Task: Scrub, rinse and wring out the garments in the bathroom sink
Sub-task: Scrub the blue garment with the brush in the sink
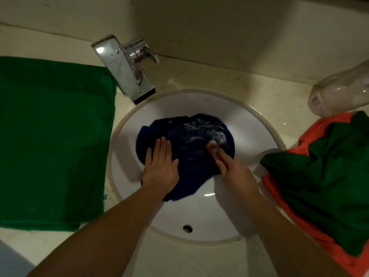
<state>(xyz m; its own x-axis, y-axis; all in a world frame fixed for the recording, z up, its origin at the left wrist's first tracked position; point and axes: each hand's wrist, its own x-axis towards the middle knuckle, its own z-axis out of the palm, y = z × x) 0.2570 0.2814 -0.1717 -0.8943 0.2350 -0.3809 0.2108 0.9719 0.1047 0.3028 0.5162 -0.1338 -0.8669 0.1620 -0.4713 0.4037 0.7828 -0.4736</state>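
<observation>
Right hand (233, 168): fingers curled round a small pinkish scrubbing piece (213, 147), gripping it; whether this is a soap bar or a brush cannot be told; its working end rests on the dark blue garment (191, 156). Directly beyond the grip, white suds (199, 129) streak the cloth. To the left of the grip, the left hand (161, 166) lies flat with fingers straight, pressing the same garment down; it grasps nothing. The garment sits bunched in the bowl of the white sink (253, 126), under both hands, with 1 edge trailing toward the person.

Handling, as a judgement: the cloth appears soaked, therefore limp, heavier than when dry and slippery where soaped; it will likely slide on the glazed bowl unless pinned; hold it flat with the palm close to the scrubbed patch; for wringing, gather it in 2 fistfuls at opposite ends.

Farther from the grip: to its right, a pile of green and orange garments (329, 176) on the counter (199, 76), near the sink rim; beyond that pile, a clear plastic bottle (339, 90) that appears to lie on its side; beyond and left of the grip, the chrome faucet (125, 70), with no running water visible; far left, a green towel (54, 140) spread flat
</observation>
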